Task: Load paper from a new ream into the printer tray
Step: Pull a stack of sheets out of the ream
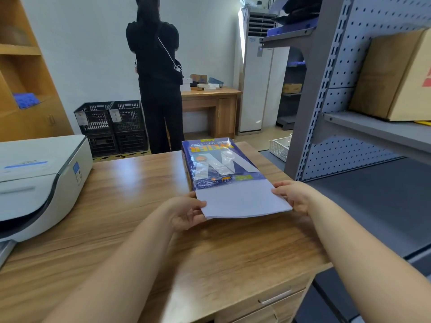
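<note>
A blue-wrapped ream (217, 164) lies on the wooden desk (140, 229), its near end open. A stack of white paper (242, 200) sticks out of that end toward me. My left hand (186, 213) grips the stack's left near corner. My right hand (292, 197) grips its right edge. The white printer (39, 183) stands at the desk's left end; its tray is not visible.
A person in black (156, 73) stands behind the desk, facing away. Black crates (112, 127) sit on the floor beyond. A grey pegboard shelf unit (349, 113) with a cardboard box (396, 78) stands close on the right. Desk drawers (275, 297) are below.
</note>
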A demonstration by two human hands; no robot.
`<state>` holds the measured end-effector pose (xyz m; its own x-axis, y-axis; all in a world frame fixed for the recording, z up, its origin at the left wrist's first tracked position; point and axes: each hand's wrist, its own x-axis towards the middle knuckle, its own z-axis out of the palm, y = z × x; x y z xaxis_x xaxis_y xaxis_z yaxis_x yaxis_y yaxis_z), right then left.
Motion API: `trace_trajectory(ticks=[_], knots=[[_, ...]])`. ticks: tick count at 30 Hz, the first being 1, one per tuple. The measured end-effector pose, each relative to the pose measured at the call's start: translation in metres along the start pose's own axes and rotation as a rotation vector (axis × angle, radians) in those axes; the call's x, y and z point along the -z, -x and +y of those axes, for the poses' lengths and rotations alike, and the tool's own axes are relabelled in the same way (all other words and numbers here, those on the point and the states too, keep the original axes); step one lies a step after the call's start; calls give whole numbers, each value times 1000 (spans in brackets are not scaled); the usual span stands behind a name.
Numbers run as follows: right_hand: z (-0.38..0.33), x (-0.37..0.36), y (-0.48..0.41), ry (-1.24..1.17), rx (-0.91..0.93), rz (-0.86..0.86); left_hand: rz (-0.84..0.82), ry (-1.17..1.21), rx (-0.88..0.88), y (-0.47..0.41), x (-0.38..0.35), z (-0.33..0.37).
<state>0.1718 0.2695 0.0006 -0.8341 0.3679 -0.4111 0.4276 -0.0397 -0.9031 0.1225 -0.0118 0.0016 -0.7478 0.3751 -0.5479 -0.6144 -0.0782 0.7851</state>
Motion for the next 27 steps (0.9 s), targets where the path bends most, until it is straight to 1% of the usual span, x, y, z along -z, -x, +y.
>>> trace_trajectory(ticks=[3,8,17,27], knots=[[2,-1,6,-29,31,30,-4,-5,-18,4,-3,-1],[7,-3,14,11,61,77,-9,12,-23,8,-2,-3],[9,-4,27,-25,66,73,-20,14,-16,24,-3,-5],[23,-3,34,-32,33,55,-20,57,-25,34,-4,-16]])
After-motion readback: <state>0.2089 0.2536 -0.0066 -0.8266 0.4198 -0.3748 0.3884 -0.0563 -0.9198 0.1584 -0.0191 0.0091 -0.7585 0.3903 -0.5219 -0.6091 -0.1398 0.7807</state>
